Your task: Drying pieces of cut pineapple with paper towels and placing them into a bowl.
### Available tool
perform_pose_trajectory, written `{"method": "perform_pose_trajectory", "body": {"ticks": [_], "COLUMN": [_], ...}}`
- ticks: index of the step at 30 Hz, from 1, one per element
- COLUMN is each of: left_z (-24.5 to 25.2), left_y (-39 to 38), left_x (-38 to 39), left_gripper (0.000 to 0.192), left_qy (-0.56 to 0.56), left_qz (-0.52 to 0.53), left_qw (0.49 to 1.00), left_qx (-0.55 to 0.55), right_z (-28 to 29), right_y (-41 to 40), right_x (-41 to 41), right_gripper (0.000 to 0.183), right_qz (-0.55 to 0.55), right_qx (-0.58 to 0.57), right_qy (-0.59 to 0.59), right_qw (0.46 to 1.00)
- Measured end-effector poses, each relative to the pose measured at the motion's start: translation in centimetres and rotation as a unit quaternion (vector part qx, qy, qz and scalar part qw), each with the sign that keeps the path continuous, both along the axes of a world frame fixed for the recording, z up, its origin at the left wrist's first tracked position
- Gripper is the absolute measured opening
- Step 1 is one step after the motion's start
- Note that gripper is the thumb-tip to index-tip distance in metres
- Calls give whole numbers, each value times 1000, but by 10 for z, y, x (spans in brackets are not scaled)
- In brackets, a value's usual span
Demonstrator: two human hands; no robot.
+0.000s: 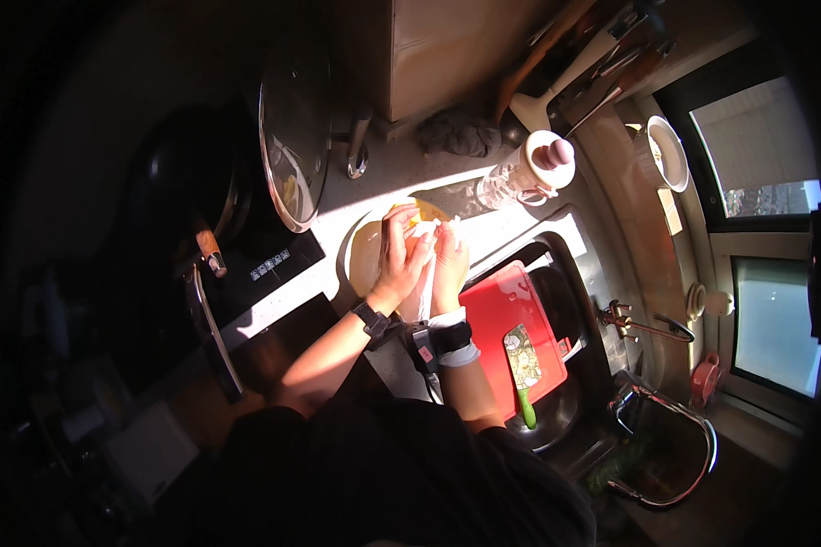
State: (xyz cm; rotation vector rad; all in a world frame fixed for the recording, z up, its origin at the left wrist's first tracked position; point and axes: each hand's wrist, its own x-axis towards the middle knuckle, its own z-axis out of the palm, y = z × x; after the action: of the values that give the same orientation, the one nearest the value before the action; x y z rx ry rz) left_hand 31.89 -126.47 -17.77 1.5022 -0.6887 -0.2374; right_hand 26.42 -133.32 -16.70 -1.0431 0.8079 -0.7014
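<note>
Both hands meet in strong sunlight over a pale round bowl [364, 256] on the counter. My left hand [405, 256] curls its fingers around a thin white wrapping [425, 290], plastic or paper. My right hand [448, 267] pinches the same wrapping near its top, close against the left. A strip of it hangs down between the wrists. Glare and the fingers hide whatever is inside the wrapping. Something yellow [424, 208] shows at the bowl's far side, just beyond the fingertips.
A red cutting board [489, 318] lies across the sink [564, 410], bearing a green-handled knife [523, 372] with a patterned blade. A bottle [520, 178] stands behind the bowl. To the left are a glass lid [294, 157] and a wooden-handled pan [209, 249]; faucets [629, 321] are at right.
</note>
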Motion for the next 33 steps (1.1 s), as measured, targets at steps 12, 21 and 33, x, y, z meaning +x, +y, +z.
{"method": "perform_pose_trajectory", "body": {"ticks": [12, 21, 33], "left_z": [56, 50, 53], "left_y": [54, 23, 26], "left_x": [-22, -12, -19], "left_gripper": [25, 29, 26], "left_qy": [-40, 600, 408], "left_qz": [-17, -4, -70], "left_qw": [945, 796, 905], "left_qx": [323, -77, -95], "right_z": [-11, 10, 31], "right_y": [-3, 19, 32], "right_x": [-2, -1, -8], "right_gripper": [17, 18, 36], "right_qz": [-150, -114, -4], "right_qx": [100, 166, 178], "right_qy": [-99, -202, -157], "right_qw": [979, 958, 971]}}
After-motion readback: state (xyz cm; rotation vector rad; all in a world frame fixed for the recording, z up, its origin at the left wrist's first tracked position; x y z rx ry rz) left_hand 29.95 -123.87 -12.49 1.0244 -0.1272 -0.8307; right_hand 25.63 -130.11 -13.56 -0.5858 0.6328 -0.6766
